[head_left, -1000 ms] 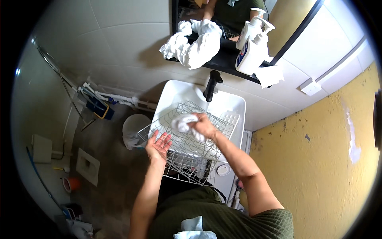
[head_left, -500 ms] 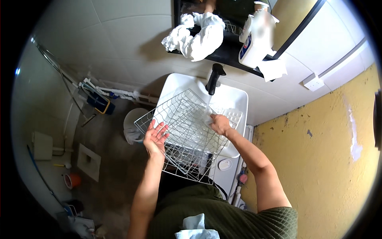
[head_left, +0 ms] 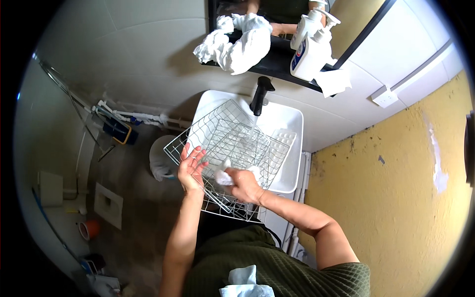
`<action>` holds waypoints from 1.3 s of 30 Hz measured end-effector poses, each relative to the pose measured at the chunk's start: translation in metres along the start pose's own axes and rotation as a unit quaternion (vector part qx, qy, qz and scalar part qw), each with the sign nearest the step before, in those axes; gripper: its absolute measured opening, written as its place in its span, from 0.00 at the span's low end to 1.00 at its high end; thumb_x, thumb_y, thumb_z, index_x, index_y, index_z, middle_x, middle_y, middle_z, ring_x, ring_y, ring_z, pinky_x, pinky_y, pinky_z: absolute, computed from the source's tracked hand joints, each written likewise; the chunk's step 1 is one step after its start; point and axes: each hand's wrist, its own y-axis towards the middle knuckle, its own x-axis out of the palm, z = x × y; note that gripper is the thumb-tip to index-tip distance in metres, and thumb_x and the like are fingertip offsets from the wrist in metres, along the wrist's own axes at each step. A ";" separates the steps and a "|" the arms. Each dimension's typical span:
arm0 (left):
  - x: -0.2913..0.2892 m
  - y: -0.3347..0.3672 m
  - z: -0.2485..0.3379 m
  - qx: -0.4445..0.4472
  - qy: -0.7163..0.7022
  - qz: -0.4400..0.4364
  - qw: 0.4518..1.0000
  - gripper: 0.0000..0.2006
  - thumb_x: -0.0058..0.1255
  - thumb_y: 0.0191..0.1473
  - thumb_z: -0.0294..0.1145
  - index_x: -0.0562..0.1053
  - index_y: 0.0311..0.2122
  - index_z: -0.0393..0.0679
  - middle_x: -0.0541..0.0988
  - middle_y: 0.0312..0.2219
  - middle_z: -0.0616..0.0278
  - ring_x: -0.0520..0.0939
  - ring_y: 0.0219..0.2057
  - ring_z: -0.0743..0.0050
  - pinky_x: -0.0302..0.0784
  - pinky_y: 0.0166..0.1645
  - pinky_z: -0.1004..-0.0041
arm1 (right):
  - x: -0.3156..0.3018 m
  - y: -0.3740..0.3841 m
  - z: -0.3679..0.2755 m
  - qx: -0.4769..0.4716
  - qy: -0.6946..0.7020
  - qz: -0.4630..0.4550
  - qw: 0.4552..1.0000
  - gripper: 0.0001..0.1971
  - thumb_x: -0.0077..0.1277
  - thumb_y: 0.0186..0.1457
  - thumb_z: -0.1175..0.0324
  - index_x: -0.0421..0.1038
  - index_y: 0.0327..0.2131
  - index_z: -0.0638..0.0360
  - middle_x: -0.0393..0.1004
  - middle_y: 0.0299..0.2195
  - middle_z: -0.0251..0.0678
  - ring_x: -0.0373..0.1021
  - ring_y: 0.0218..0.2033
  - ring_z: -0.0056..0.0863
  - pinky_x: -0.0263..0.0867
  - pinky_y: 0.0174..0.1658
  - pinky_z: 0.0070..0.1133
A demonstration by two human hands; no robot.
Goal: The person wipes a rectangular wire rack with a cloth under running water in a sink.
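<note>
A grey wire rack (head_left: 221, 116) lies tilted across the white sink (head_left: 295, 168), its near end sticking out past the rim toward me. Inside it more wire grid shows, and I cannot tell whether that is a second rack. My left hand (head_left: 192, 168) holds the rack at its left side, palm up, with the fingers loosely spread. Over the near part of the wires, my right hand (head_left: 242, 184) is closed around a wet-looking white cloth (head_left: 224, 175). Water runs from the black tap (head_left: 260, 96) onto the rack.
A ridged white tray (head_left: 284, 137) sits in the sink's right side. Above, a black shelf carries a crumpled white cloth (head_left: 242, 47) and white pump bottles (head_left: 310, 54). To the left on the floor stand a lined bin (head_left: 159, 156), a blue bucket (head_left: 118, 129) and an orange bucket (head_left: 90, 229).
My right hand has come from beneath the tap toward me and left, bringing the white cloth over the rack's near part. My left hand stays at the rack's left side.
</note>
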 end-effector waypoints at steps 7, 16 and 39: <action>0.001 -0.003 0.009 -0.016 -0.038 -0.019 0.999 0.29 0.40 0.48 0.38 0.59 0.57 0.42 0.73 0.42 0.56 0.76 0.42 0.63 0.73 0.39 0.68 | -0.003 0.008 -0.014 0.025 0.312 0.013 0.950 0.15 0.50 0.47 0.76 0.70 0.42 0.64 0.76 0.32 0.40 0.72 0.32 0.29 0.68 0.37 0.24; -0.006 -0.005 0.042 -0.109 -0.103 0.057 0.987 0.25 0.40 0.49 0.40 0.63 0.53 0.44 0.70 0.43 0.52 0.74 0.42 0.56 0.73 0.39 0.67 | -0.075 0.033 0.075 0.128 0.318 0.289 0.894 0.14 0.49 0.51 0.70 0.68 0.41 0.68 0.75 0.30 0.39 0.72 0.29 0.25 0.69 0.34 0.22; -0.010 0.008 0.099 -0.208 0.015 -0.007 0.978 0.28 0.41 0.45 0.43 0.64 0.51 0.39 0.71 0.42 0.47 0.75 0.43 0.51 0.74 0.38 0.68 | -0.132 0.041 0.094 0.069 -0.119 0.403 0.905 0.14 0.43 0.58 0.62 0.71 0.34 0.64 0.73 0.23 0.47 0.67 0.25 0.45 0.63 0.33 0.25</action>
